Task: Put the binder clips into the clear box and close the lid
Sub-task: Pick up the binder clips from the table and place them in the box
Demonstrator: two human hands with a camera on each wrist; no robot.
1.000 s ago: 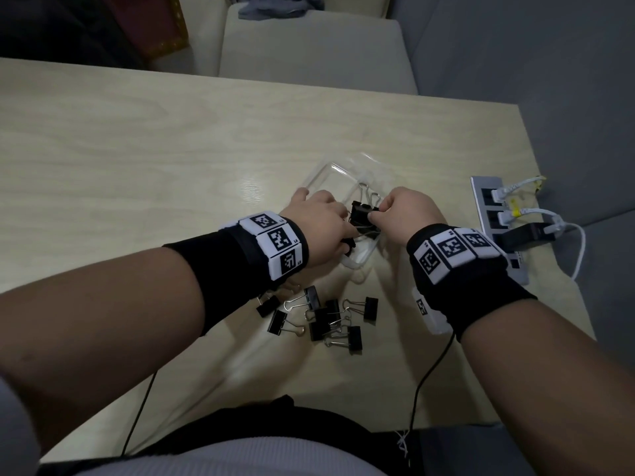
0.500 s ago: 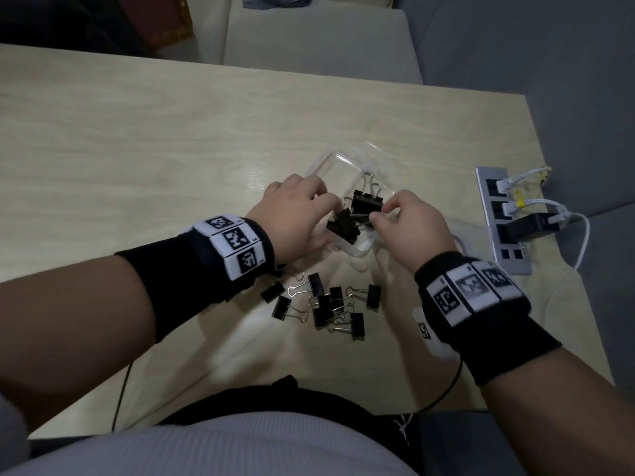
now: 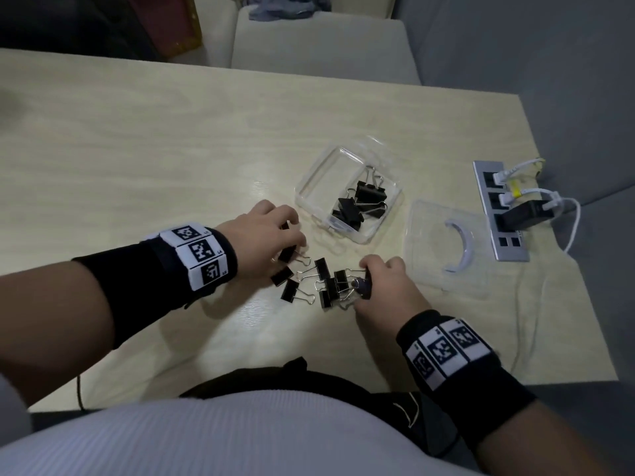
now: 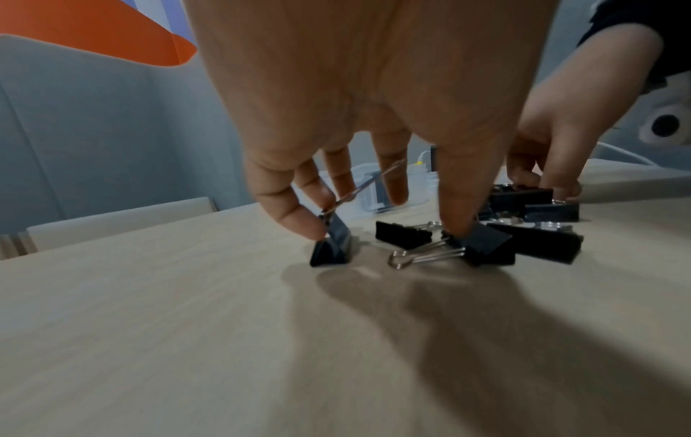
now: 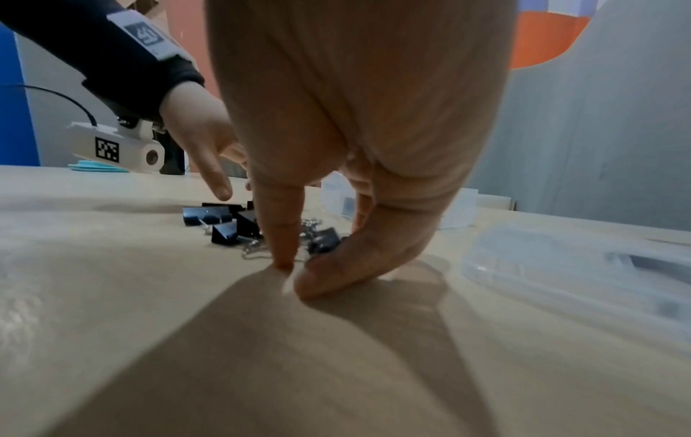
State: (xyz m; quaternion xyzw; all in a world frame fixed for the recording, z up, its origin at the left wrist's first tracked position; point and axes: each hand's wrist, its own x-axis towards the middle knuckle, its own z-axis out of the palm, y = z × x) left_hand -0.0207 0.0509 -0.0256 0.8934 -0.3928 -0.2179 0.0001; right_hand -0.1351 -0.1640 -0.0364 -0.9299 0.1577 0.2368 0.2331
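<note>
Head view: left hand and right hand down at loose binder clips on table; clear box just beyond fingertips, few clips inside; lid off, right of right hand.

Left wrist view: fingers pinching wire handle of end clip; thumb pressing neighbouring clip. Better lift by black body, one at a time.

Right wrist view: thumb and forefinger narrowing around small clip; grip not confirmed. Seat pads on flat sides before lifting.
</note>
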